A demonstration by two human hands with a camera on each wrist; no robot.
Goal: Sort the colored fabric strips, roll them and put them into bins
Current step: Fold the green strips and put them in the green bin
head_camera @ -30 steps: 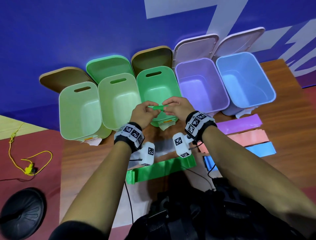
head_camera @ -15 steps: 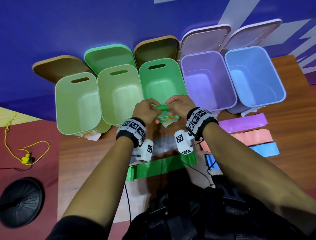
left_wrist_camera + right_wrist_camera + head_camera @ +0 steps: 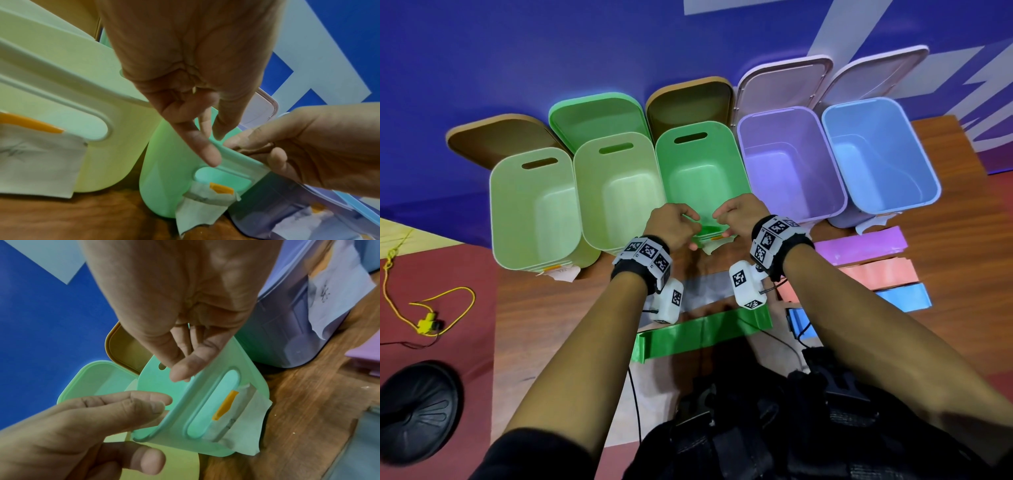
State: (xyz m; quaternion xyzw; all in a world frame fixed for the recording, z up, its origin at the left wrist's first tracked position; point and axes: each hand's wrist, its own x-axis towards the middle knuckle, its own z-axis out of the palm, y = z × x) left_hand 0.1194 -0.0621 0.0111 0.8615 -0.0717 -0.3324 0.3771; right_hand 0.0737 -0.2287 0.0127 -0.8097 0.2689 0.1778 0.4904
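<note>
Both of my hands hover over the near rim of the bright green bin (image 3: 736, 161), a small gap between them. The left hand (image 3: 688, 226) and right hand (image 3: 722, 222) have loose fingers and hold nothing, as the wrist views confirm for the left hand (image 3: 211, 142) and right hand (image 3: 189, 363). A darker green roll (image 3: 708, 230) shows just inside the bin's front wall, between the hands. A flat green strip (image 3: 702, 334) lies on the table under my wrists. Purple (image 3: 859, 245), pink (image 3: 876, 274) and blue (image 3: 904, 298) strips lie at the right.
Two paler green bins (image 3: 530, 212) (image 3: 616, 192) stand left of the bright green one, a purple bin (image 3: 791, 164) and a blue bin (image 3: 880, 154) right of it. Their lids lean on the blue wall behind. A yellow cord (image 3: 431, 308) and a black disc (image 3: 417, 411) lie on the floor at left.
Before, both hands pinched the rolled green strip between them above the bin's front. Now the fingers have let go and spread apart, and the roll lies inside the bin.
</note>
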